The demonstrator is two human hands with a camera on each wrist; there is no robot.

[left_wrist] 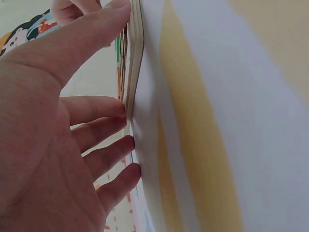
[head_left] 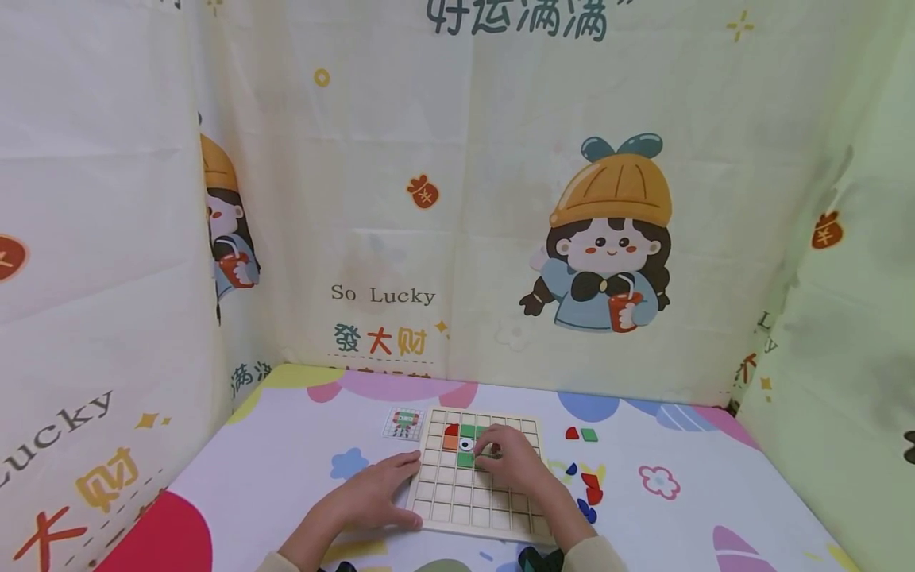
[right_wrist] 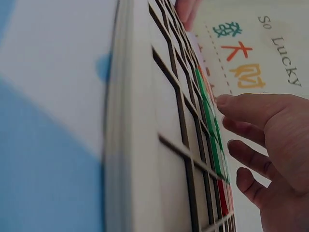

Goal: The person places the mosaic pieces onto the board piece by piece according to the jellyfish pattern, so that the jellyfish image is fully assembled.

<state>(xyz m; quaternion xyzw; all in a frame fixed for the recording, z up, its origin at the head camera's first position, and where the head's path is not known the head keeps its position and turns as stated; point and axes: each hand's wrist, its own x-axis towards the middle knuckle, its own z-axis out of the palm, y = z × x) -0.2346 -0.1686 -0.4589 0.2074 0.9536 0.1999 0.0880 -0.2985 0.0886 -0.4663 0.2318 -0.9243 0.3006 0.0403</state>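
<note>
While the left hand, fingers extended, rests against the left edge of the wooden grid board, the right hand, fingers bent, is just beside the eye-marked tile; its grip cannot be determined. Board lies on the patterned tablecloth.

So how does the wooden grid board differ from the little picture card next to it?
The grid board is much larger than the picture card. The board is pale wood with loose coloured pieces set in it, while the card is whitish with a printed figure. The left hand touches the board; no hand touches the card. Both lie on the table.
</note>
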